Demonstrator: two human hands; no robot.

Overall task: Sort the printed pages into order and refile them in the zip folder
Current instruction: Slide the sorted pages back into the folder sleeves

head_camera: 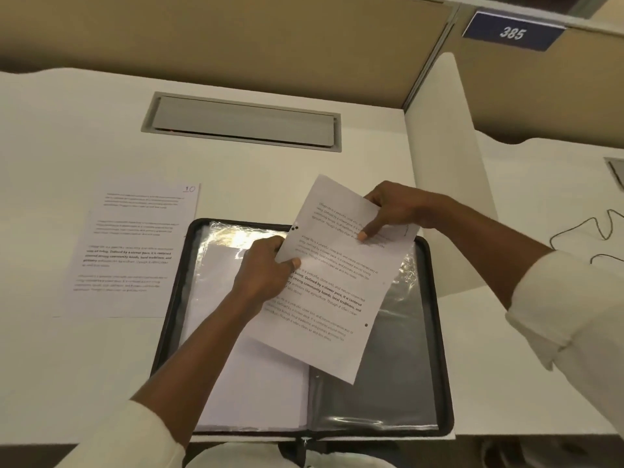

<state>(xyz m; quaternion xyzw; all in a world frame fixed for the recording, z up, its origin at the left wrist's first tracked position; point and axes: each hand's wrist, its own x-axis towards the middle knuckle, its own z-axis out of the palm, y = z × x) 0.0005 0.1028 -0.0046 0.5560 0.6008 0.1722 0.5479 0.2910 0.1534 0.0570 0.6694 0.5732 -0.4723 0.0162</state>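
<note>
Printed page (pixel 334 282) text blurred, top corner hidden under right hand (pixel 395 211) pinching it — left hand (pixel 263 275) pinches left edge. Page hangs tilted over open zip folder (pixel 398 383); sheet marked 10 (pixel 131 251) lies left of it.

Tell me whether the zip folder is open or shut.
Open. The zip folder lies spread flat on the desk, with white pages in its left half and clear sleeves in its right.
</note>
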